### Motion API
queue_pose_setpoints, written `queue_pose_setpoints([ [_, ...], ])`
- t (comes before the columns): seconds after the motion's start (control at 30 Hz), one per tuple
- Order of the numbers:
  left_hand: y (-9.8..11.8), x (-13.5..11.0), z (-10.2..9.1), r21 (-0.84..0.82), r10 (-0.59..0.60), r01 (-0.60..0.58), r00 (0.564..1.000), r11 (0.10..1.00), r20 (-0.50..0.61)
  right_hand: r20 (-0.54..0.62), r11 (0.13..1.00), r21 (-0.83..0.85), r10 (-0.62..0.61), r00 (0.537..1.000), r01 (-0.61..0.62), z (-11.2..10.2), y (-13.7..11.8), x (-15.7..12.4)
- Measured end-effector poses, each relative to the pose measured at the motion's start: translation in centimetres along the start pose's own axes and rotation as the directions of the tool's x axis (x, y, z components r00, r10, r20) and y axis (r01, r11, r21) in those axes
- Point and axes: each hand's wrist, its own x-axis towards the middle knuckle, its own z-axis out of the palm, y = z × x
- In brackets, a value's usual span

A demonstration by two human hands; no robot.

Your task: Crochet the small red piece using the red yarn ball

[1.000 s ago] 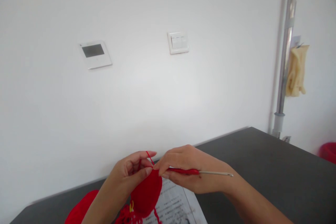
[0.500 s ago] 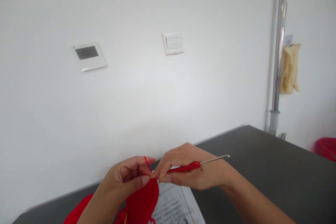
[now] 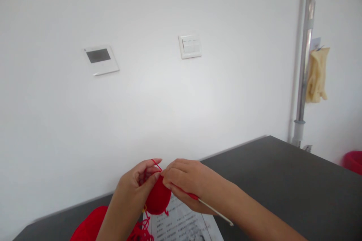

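My left hand pinches a small red crocheted piece, with a strand of red yarn running over its forefinger. Close against it on the right, my right hand is closed round a crochet hook with a red grip; its metal tail points down and to the right. The hook's working tip is hidden between the fingers and the red piece. Both hands hover above the near edge of a dark grey table.
A printed sheet of paper lies on the table under my hands. More red yarn work sits at the lower left. A white wall carries a small panel and a light switch. A metal pole, hanging gloves and a red bin are at right.
My right hand has rolled over: the hook's metal tail, pointing right and slightly up before, now points down to the right. The red piece has bunched up closer between the hands.
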Motion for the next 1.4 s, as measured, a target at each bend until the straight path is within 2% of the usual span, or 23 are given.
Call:
queue_pose_setpoints([
  [0.2,-0.5,0.5,-0.4,0.179,0.083,-0.067,0.993,0.982,-0.084,0.012,0.983,-0.161,-0.086,0.996,0.087,1.3,0.2,0.1],
  [0.37,-0.1,0.3,-0.3,0.230,0.124,-0.094,0.985,0.969,-0.118,-0.116,0.954,-0.274,-0.162,0.980,0.125,2.1,0.1,0.3],
  [0.53,0.3,0.2,-0.2,0.232,0.093,-0.061,0.987,0.971,-0.129,-0.219,0.948,-0.280,-0.219,0.951,0.154,3.0,0.5,0.2],
  [0.63,0.5,0.1,-0.3,0.125,0.061,-0.046,0.991,0.991,-0.122,-0.286,0.978,-0.132,-0.194,0.938,0.162,3.0,0.8,0.1],
  [0.73,1.0,-0.3,-0.5,-0.098,-0.025,0.018,0.997,0.995,-0.069,-0.359,0.976,0.155,-0.086,0.929,0.150,2.3,1.1,0.0],
  [0.87,1.8,-0.9,-0.7,-0.263,-0.113,0.110,0.994,0.958,0.005,-0.316,0.918,0.385,0.031,0.948,0.098,1.2,0.9,0.0],
  [1.0,2.1,-1.0,-0.7,-0.311,-0.153,0.157,0.987,0.937,0.039,-0.304,0.874,0.481,0.097,0.948,0.065,0.9,0.7,0.0],
  [1.2,2.1,-0.9,-0.2,-0.239,-0.103,0.092,0.994,0.967,-0.033,-0.309,0.950,0.311,0.074,0.948,0.028,1.4,0.2,-0.2],
  [1.3,1.6,-0.6,0.0,-0.187,-0.075,0.062,0.995,0.980,-0.064,-0.325,0.982,0.181,0.001,0.946,0.061,1.7,0.1,-0.1],
  [1.4,0.7,-0.2,-0.1,-0.051,-0.028,0.024,0.997,0.998,-0.069,-0.311,0.995,0.018,-0.091,0.946,0.102,2.3,0.4,-0.1],
])
